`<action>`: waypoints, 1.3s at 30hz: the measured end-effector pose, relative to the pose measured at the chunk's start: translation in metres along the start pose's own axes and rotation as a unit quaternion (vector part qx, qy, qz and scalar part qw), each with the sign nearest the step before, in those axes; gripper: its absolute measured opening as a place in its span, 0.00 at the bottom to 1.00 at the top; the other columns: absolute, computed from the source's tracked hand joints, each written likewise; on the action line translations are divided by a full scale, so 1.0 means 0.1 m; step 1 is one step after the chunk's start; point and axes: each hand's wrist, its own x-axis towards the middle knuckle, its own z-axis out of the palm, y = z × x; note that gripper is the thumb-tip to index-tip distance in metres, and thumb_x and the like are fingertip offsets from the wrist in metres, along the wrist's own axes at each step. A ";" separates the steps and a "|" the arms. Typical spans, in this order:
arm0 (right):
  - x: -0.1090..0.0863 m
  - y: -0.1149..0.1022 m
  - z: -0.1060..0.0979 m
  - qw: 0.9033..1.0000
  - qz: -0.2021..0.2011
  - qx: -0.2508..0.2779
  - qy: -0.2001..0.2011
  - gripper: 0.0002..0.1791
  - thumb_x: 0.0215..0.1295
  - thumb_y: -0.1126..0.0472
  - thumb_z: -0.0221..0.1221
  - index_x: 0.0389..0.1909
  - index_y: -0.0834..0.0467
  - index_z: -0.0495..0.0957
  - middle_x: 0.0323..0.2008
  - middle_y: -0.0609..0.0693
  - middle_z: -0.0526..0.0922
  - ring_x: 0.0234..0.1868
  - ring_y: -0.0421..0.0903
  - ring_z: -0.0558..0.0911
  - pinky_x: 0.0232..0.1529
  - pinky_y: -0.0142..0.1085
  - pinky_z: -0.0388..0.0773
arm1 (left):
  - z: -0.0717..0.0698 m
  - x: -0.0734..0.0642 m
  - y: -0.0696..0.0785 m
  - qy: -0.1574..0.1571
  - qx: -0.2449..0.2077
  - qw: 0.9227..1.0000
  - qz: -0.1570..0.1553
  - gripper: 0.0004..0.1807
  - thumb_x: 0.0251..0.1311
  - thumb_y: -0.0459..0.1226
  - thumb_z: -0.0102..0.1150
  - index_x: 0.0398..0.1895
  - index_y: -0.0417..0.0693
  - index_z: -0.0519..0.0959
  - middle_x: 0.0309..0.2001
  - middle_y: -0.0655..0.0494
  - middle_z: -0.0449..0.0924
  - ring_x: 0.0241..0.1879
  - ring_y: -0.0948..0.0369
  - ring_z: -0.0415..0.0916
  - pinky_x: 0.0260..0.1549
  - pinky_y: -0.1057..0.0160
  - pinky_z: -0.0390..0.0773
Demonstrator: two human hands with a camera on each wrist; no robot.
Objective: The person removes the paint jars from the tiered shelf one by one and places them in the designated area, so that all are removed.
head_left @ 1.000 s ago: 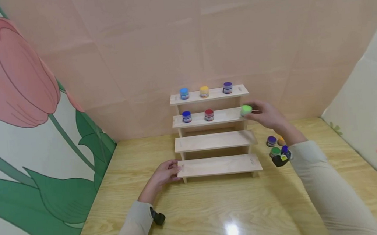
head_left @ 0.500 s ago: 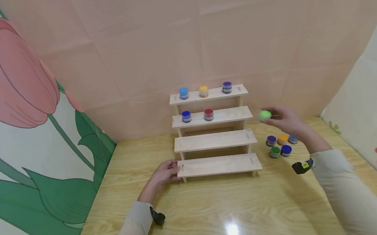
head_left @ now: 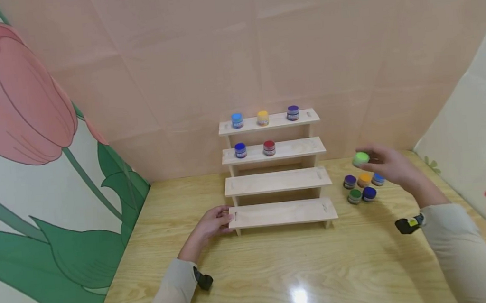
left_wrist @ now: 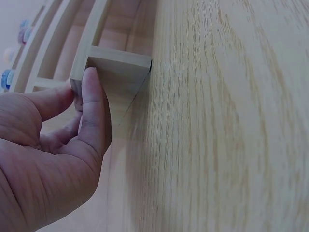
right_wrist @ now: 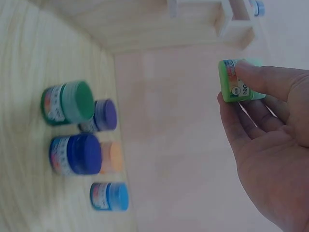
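At centre right, we see the right hand [head_left: 389,163] gripping the light green jar [head_left: 360,159] above the table [head_left: 252,274]; lower left of centre, the left hand [head_left: 210,224] pinches the wooden rack [head_left: 282,213].

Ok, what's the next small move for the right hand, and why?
Probably lower the light green jar to the table beside the five jars: the right hand has carried it away from the rack and holds it above the table near that group, while the left hand grips the rack's lowest shelf.
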 end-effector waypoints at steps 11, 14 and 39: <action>-0.20 0.31 -0.04 1.000 0.009 -0.025 0.015 0.30 0.75 0.56 0.58 0.71 0.65 0.65 0.63 0.68 0.74 0.58 0.42 0.76 0.45 0.15 0.71 | -0.01 -0.02 -0.01 -0.010 -0.006 1.000 0.008 0.24 0.72 0.28 0.54 0.69 0.32 0.67 0.45 0.47 0.74 0.38 0.58 0.77 0.33 0.67 0.85; -0.25 0.40 -0.03 1.000 0.014 -0.020 0.013 0.30 0.76 0.57 0.58 0.72 0.66 0.64 0.62 0.69 0.73 0.54 0.30 0.73 0.44 0.15 0.71 | 0.00 -0.01 -0.02 -0.008 -0.005 1.000 0.006 0.24 0.72 0.28 0.54 0.69 0.32 0.68 0.45 0.47 0.74 0.38 0.58 0.77 0.33 0.67 0.85; -0.42 1.13 0.14 0.998 0.065 -0.015 0.013 0.30 0.74 0.56 0.61 0.68 0.69 0.67 0.61 0.75 0.72 0.48 0.21 0.70 0.42 0.16 0.73 | -0.02 -0.01 -0.04 -0.007 0.002 1.000 0.005 0.24 0.73 0.30 0.54 0.69 0.34 0.68 0.47 0.46 0.76 0.38 0.58 0.79 0.35 0.66 0.85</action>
